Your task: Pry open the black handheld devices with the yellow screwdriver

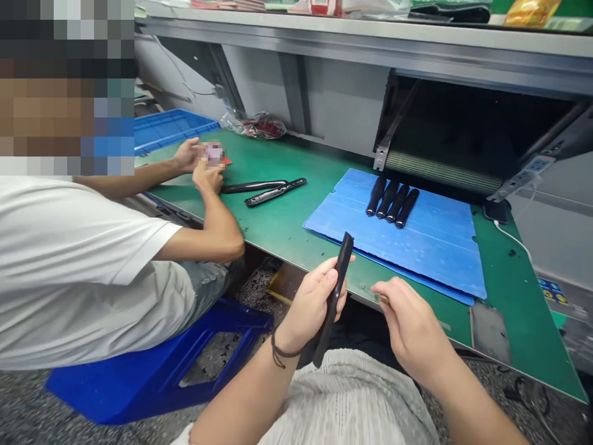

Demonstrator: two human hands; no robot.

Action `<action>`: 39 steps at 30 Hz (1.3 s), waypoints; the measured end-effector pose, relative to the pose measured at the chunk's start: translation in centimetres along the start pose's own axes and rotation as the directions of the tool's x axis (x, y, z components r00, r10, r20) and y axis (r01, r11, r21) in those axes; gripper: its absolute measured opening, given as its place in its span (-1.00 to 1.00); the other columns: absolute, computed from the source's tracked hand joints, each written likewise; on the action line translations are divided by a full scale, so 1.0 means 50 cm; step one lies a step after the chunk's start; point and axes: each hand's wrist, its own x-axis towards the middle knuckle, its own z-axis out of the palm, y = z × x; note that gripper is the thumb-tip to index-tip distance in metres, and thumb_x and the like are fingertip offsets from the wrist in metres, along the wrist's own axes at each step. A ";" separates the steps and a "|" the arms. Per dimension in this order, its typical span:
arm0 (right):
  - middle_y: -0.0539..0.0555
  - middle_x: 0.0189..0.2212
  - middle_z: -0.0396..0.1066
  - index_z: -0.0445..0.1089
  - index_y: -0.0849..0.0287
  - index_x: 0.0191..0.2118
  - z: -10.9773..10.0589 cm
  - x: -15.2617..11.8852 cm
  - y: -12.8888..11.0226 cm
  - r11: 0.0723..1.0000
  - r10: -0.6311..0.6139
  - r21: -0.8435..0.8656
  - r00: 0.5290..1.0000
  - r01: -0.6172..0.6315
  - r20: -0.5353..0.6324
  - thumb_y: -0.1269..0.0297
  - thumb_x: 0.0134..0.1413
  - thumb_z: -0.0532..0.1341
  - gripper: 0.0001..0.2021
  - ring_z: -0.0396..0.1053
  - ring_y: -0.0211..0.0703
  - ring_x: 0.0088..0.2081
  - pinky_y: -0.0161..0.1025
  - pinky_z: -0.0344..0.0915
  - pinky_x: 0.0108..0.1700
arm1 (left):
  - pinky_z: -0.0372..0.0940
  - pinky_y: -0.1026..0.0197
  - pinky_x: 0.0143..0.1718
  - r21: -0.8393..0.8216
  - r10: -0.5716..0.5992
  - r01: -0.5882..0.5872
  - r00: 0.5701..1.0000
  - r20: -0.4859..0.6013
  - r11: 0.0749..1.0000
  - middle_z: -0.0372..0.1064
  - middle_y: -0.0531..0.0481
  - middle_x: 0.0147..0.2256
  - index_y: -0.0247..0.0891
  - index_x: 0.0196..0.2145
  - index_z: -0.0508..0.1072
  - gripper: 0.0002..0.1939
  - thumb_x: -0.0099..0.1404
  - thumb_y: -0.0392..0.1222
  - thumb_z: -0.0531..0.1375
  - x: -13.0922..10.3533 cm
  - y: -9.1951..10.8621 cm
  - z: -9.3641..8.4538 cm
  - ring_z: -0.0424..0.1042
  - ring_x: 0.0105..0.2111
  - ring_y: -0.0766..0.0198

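Note:
My left hand (319, 290) is wrapped round a long, slim black plastic casing (334, 309), held tilted near the table's front edge. Its upper end points away from me. To the right of it, my right hand (410, 324) is closed in a pinch, apart from the casing. Something small shows at the fingertips, too little of it to name. Beyond my hands, several black plastic casings (393, 201) lie side by side on a blue plastic sheet (435, 247).
A co-worker's hands (206, 167) work at the left, near two black casing parts (275, 191) on the green table (278, 235). A blue tray (176, 127) stands behind. A phone (495, 211) with a white cable lies at right. A shelf (324, 31) overhangs the table.

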 end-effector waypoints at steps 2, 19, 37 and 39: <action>0.09 -0.22 0.46 0.32 0.16 0.05 -0.018 0.022 0.014 1.000 -0.007 0.011 0.999 0.006 0.051 0.43 0.47 -0.02 -0.77 0.42 -0.20 -0.26 -0.24 0.37 -0.24 | 0.09 0.41 -0.69 0.048 -0.019 0.020 1.000 -0.008 0.999 0.05 0.18 -0.50 -0.31 0.24 0.36 -0.42 0.46 0.14 0.21 -0.007 -0.001 0.001 0.07 -0.65 0.48; 0.06 -0.47 0.43 0.50 0.17 -0.14 -0.030 0.077 0.049 0.902 0.061 -0.424 0.951 0.077 0.302 0.26 0.34 0.14 -0.81 0.35 -0.16 -0.44 -0.23 -0.13 -0.44 | 0.05 0.42 -0.69 0.057 -0.041 0.045 0.996 -0.083 0.997 0.09 0.16 -0.51 -0.35 0.20 0.40 -0.41 0.43 0.15 0.24 -0.019 0.029 -0.028 0.08 -0.64 0.48; 0.09 -0.43 0.27 0.34 0.19 -0.36 -0.030 0.140 0.031 0.855 -0.307 -0.439 0.952 0.275 -0.002 -0.25 0.40 0.05 -0.43 0.08 -0.14 -0.35 -0.15 -0.06 -0.35 | 0.01 0.41 -0.67 0.117 -0.143 0.136 0.988 0.058 0.984 0.08 0.16 -0.58 -0.45 0.21 0.43 -0.31 0.44 0.24 0.19 -0.032 -0.003 0.005 0.06 -0.66 0.48; 0.08 -0.44 0.26 0.32 0.19 -0.37 -0.030 0.138 0.034 0.844 -0.305 -0.466 0.952 0.265 -0.011 -0.27 0.39 0.05 -0.42 0.07 -0.14 -0.36 -0.15 -0.08 -0.35 | 0.00 0.41 -0.68 0.088 -0.142 0.135 0.987 0.080 0.987 0.07 0.16 -0.58 -0.46 0.18 0.45 -0.30 0.43 0.25 0.20 -0.032 -0.007 0.008 0.05 -0.67 0.49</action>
